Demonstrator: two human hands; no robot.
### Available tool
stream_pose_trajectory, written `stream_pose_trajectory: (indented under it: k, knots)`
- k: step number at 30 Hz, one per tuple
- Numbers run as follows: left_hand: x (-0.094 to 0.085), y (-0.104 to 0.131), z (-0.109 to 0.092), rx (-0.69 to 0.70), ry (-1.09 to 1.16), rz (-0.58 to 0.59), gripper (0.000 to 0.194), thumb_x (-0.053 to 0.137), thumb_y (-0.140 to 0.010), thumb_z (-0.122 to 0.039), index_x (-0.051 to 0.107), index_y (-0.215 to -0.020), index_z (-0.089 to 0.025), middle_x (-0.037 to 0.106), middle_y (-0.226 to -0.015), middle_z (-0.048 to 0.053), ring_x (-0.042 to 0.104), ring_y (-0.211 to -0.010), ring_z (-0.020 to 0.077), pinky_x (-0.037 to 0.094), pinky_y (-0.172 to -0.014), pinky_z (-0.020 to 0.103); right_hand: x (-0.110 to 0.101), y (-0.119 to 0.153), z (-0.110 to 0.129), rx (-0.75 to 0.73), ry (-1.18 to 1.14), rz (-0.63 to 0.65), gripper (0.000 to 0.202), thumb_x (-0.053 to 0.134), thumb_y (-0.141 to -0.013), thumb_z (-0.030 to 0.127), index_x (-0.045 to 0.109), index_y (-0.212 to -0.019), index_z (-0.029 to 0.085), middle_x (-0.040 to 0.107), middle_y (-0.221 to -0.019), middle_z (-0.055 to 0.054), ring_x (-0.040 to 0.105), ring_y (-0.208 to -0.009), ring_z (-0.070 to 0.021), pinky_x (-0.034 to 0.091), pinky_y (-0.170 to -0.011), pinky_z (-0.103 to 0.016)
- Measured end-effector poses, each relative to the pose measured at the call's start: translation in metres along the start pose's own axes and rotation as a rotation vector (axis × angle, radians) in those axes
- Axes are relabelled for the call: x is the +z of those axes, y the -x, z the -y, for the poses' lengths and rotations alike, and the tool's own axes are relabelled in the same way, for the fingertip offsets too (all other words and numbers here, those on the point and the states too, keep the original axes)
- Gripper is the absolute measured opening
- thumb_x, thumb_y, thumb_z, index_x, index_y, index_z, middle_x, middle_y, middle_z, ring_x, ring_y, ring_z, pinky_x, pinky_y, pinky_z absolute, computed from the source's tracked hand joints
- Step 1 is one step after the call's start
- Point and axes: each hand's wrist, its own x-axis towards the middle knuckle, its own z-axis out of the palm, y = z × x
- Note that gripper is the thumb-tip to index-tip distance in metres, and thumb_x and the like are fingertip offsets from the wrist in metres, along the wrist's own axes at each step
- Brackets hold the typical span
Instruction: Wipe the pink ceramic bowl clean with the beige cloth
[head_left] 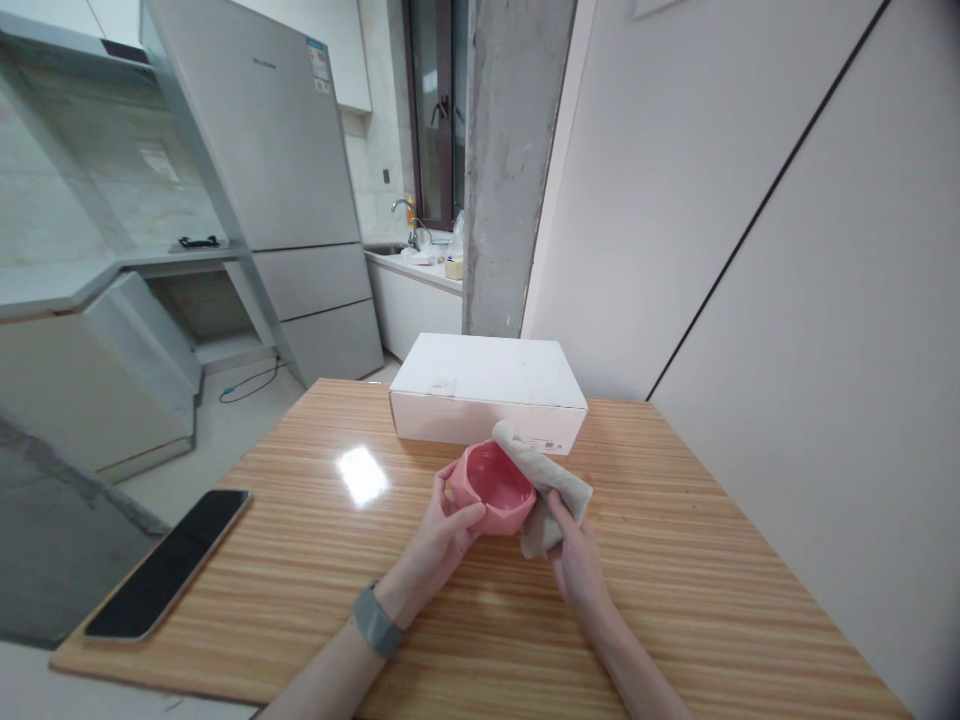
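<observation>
A pink glossy bowl (501, 482) is tilted above the wooden table, its hollow facing up and toward me. My left hand (448, 520) grips it from the left, the thumb over the near rim and the fingers around the outer side. In my right hand (571, 545) is a light grey cloth (555, 480), pinched between thumb and fingers. The cloth drapes against the right side of the bowl, and its upper end reaches the far rim. The fingertips of the right hand are partly hidden by the cloth.
A white cardboard box (487, 375) stands on the table (705, 560) just beyond the bowl. At the table's left edge lies a dark-screened phone (169, 565). A white wall (750, 200) rises along the right; farther back are a refrigerator (262, 160) and a sink counter (420, 285).
</observation>
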Motion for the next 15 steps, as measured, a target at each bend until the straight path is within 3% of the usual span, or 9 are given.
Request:
stream_pose_trajectory:
  k: [6, 12, 15]
  knots:
    - [-0.0056, -0.0016, 0.0004, -0.126, 0.057, 0.05, 0.051, 0.068, -0.08, -0.028, 0.042, -0.125, -0.029, 0.05, -0.138, 0.006, 0.055, -0.118, 0.0223, 0.049, -0.093, 0.036, -0.0024, -0.0009, 0.0038, -0.015, -0.02, -0.053, 0.043, 0.083, -0.06, 0.044, 0.072, -0.097, 0.025, 0.076, -0.099, 0.0, 0.066, -0.107, -0.024, 0.057, -0.085, -0.032]
    - [-0.0067, 0.0017, -0.0013, -0.156, -0.005, 0.155, 0.082, 0.075, -0.073, -0.019, 0.032, -0.141, -0.034, 0.05, -0.14, 0.009, 0.056, -0.118, 0.025, 0.05, -0.091, 0.036, -0.0057, -0.0036, 0.0045, -0.09, 0.009, 0.002, 0.037, 0.08, -0.067, 0.044, 0.07, -0.097, 0.025, 0.076, -0.094, 0.002, 0.069, -0.097, -0.0191, 0.057, -0.082, -0.026]
    - [-0.004, 0.0036, -0.004, -0.165, -0.053, 0.193, 0.088, 0.08, -0.067, -0.018, 0.037, -0.142, -0.033, 0.047, -0.144, 0.01, 0.052, -0.124, 0.0297, 0.05, -0.092, 0.037, -0.0098, -0.0056, 0.0024, -0.107, 0.063, 0.014, 0.036, 0.079, -0.067, 0.046, 0.071, -0.095, 0.023, 0.077, -0.093, 0.0, 0.07, -0.094, -0.0212, 0.058, -0.078, -0.028]
